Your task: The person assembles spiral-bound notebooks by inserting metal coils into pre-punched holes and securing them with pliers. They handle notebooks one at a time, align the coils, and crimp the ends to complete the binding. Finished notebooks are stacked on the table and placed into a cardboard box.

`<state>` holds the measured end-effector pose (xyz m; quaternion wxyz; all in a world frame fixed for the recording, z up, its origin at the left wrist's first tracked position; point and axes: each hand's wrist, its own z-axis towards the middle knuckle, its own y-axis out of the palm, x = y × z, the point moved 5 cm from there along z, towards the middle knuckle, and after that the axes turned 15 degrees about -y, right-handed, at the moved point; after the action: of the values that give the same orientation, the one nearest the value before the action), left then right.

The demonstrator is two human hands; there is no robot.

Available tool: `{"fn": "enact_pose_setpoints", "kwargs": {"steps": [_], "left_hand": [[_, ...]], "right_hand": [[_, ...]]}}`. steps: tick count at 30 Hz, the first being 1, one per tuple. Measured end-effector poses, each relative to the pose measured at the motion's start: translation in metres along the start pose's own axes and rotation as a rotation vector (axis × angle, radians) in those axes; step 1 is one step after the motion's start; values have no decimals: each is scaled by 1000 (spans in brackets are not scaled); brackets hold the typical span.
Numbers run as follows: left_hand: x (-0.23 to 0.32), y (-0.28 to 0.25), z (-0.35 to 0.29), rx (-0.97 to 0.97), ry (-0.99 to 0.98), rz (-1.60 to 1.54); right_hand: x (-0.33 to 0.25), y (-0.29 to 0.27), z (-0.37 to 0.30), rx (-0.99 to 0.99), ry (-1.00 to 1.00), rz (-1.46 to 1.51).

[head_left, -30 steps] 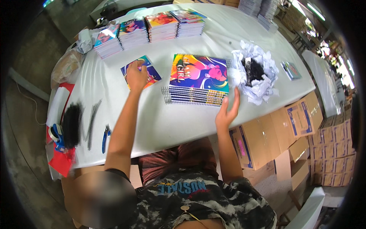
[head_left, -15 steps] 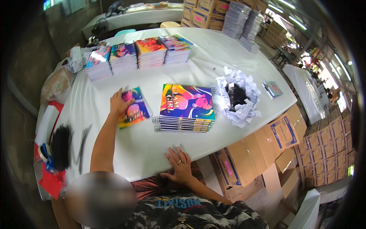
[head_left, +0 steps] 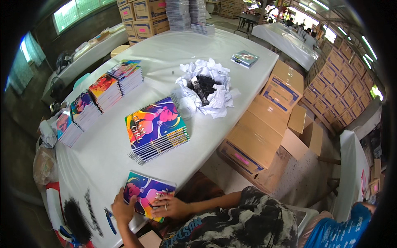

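Note:
A notebook [head_left: 142,188] with a colourful illustrated cover lies at the table's near edge, in front of my body. My left hand [head_left: 123,210] grips its left edge, thumb on the cover. From the right, my right hand [head_left: 170,206], a ring on one finger, holds the cover's lower right part, fingers bent. Just beyond sits a fanned stack of spiral-bound notebooks [head_left: 155,122] with similar covers. Left of my left hand are a slim blue-handled tool [head_left: 110,221], loose black spiral coils [head_left: 93,213] and a thick black bundle of coils [head_left: 77,219].
Several notebook stacks [head_left: 103,89] line the table's far left. Crumpled white paper [head_left: 221,82] surrounds a black mass. A small flat stack [head_left: 245,58] lies near the far right edge. Cardboard boxes [head_left: 252,136] stand right of the table. A blue-shirted person [head_left: 343,229] is at lower right.
My view has turned right. My left hand has brought the notebook from the table's left side to the near edge and turned it. My right hand has moved from the bare tabletop onto it.

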<state>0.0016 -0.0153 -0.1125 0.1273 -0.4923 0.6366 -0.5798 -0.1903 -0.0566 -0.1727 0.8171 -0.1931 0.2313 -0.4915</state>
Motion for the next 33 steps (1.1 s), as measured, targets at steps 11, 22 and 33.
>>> {"fn": "enact_pose_setpoints", "kwargs": {"steps": [11,22,33], "left_hand": [[-31,42,8,-86,84,-945],[-57,13,20,522,296,121],[-171,-85,55,704,-287,54]], "right_hand": [[97,-73,19,439,687,938],[105,-81,32,212,564,847],[111,-72,31,264,536,785]]}}
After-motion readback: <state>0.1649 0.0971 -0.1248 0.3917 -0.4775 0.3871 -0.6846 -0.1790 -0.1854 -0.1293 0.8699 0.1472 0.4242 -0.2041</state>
